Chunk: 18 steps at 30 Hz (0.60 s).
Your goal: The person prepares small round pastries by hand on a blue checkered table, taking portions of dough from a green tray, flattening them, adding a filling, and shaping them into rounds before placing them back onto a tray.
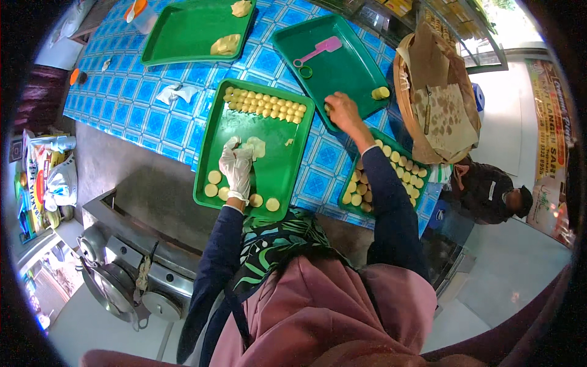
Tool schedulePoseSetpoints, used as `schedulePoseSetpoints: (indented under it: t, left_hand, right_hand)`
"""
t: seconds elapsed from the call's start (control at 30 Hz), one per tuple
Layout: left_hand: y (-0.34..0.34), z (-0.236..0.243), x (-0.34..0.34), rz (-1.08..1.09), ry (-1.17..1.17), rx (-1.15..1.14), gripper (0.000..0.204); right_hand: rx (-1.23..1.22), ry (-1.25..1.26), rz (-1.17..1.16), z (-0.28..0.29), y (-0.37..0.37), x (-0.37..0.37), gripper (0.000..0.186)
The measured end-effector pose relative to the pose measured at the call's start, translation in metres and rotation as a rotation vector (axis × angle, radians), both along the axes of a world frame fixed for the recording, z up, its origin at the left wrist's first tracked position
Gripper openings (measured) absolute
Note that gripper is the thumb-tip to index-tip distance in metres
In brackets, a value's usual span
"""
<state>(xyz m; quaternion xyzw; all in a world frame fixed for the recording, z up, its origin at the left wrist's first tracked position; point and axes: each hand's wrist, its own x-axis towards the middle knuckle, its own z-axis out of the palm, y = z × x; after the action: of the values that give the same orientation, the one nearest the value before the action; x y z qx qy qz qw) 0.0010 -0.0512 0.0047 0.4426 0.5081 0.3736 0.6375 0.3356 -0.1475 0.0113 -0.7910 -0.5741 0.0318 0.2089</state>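
My left hand (236, 172), in a white glove, is over a green tray (275, 183) with its fingers curled; what they hold, if anything, is hidden. Beside its fingertips lies a thin, flattened piece of pale dough (255, 147). Rows of small yellow dough balls (265, 104) fill the far end of this tray, and several flat dough rounds (272, 204) sit at its near end. To the right, my bare right hand (343, 112) reaches over the left side of a darker green tray (342, 70), fingers pinched; a small yellowish thing barely shows at their tips.
The darker tray bears a pink spatula (328, 44), a green ring (305, 71) and a yellow cylinder (380, 93). A tray of dough rounds (400, 166) lies under my right forearm. A paper-lined basket (440, 104) stands right; another tray (195, 30) with dough lumps lies far left.
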Motion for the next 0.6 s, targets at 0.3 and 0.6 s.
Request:
schedulePoseSetpoints:
  t: [0.3, 0.6]
  left_hand:
    - [0.002, -0.008, -0.008, -0.107, 0.145, 0.106, 0.036]
    - [0.002, -0.025, -0.010, -0.062, 0.100, 0.100, 0.032]
  right_hand:
    - [-0.233, -0.110, 0.090, 0.007, -0.020, -0.008, 0.015]
    - [0.079, 0.033, -0.119, 0.028, -0.009, -0.035, 0.019]
